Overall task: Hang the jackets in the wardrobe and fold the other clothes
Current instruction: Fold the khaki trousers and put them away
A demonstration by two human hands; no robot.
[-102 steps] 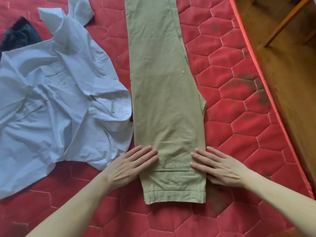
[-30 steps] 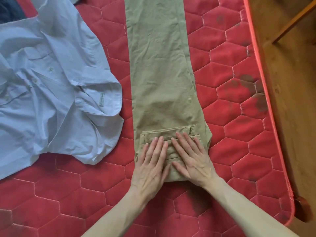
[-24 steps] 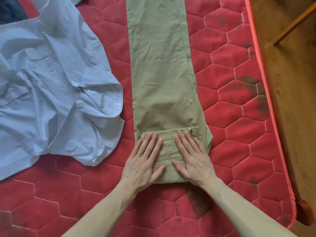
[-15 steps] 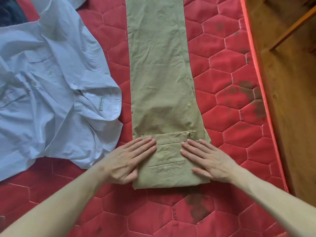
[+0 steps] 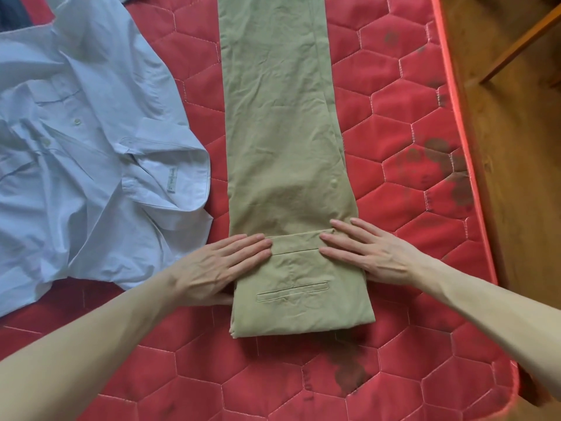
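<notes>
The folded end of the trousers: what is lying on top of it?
The left hand and right hand lie flat on it; what the folded end of the khaki trousers covers is hidden.

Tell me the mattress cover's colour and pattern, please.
Red mattress, quilted in hexagons; head view.

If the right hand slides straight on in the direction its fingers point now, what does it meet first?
The right hand lies flat on the folded end of the khaki trousers, fingers pointing left. Going straight on across the fold, it would probably first meet the fingertips of the left hand, which point back at it.
</notes>
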